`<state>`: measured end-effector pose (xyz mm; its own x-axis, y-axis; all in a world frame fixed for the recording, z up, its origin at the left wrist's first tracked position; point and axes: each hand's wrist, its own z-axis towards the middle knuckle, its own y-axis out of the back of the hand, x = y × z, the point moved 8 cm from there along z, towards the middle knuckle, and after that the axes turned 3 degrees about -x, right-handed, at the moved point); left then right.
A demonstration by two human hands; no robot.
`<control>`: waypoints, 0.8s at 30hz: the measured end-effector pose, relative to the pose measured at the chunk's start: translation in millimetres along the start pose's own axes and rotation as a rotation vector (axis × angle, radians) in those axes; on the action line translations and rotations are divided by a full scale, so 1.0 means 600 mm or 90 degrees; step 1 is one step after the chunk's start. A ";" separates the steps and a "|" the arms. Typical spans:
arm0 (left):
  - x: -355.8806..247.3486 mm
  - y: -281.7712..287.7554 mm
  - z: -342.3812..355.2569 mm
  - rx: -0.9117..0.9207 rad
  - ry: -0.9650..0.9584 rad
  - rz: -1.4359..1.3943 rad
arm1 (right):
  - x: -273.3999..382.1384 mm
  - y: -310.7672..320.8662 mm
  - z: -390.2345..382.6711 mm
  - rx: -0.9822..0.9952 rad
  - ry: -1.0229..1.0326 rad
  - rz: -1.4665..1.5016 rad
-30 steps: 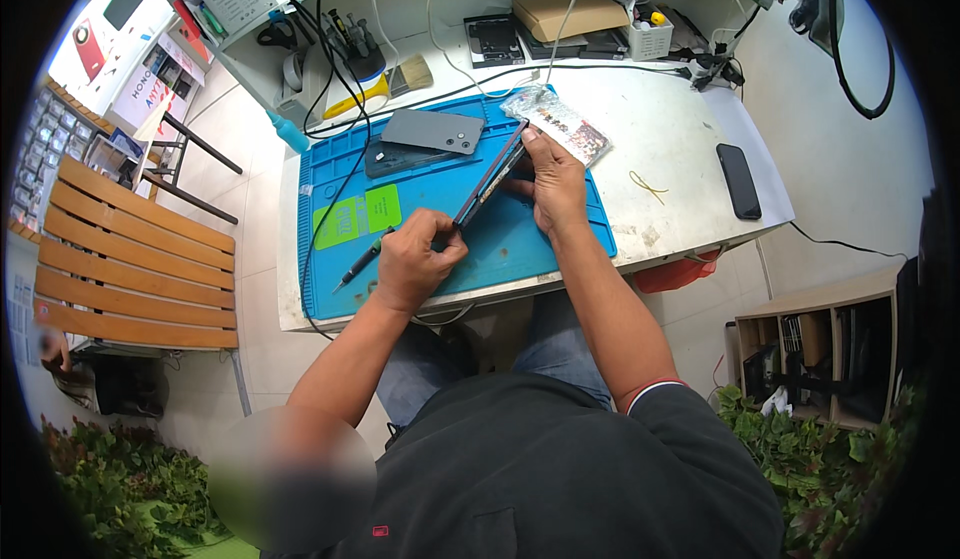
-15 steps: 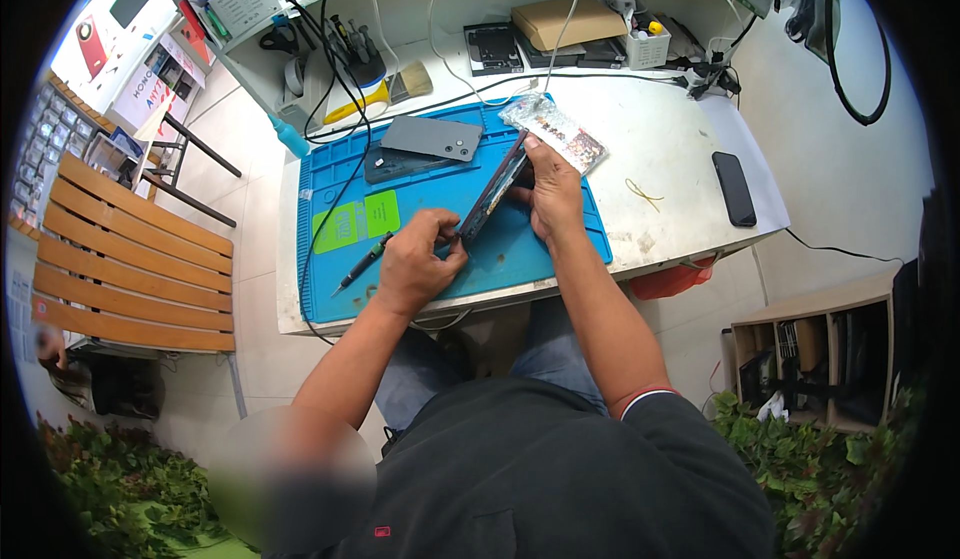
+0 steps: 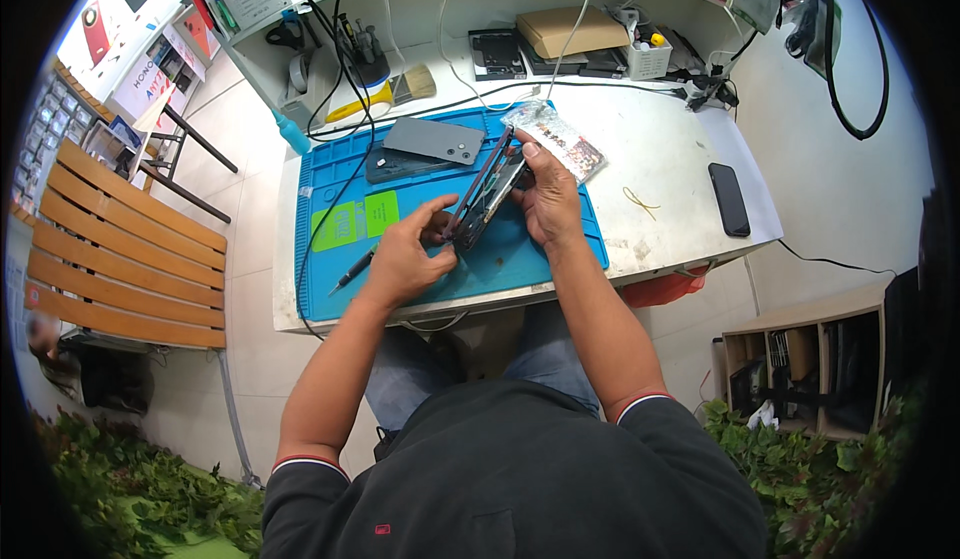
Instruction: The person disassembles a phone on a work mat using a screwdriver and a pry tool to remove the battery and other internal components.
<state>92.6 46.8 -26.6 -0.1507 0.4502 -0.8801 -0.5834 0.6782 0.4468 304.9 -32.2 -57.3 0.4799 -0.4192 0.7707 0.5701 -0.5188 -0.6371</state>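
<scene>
Parted wider than half a second ago, the phone (image 3: 492, 202) tilts above the blue mat (image 3: 522, 267); the left hand's (image 3: 403, 261) fingers hold its lower end, the right hand's (image 3: 552, 205) its upper. Behind, a white basket (image 3: 646, 63) contains a yellow-topped item (image 3: 657, 40). Green patches (image 3: 382, 214) on the mat bear print.
</scene>
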 end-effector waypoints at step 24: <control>0.006 0.097 0.069 0.167 0.052 0.105 | 0.044 -0.035 0.002 0.344 0.010 -0.420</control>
<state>90.9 111.8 3.1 -0.2956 0.5261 -0.7974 -0.3219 0.7311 0.6016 306.7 -31.5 -23.4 -0.0689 -0.1691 0.9832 0.9716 -0.2351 0.0277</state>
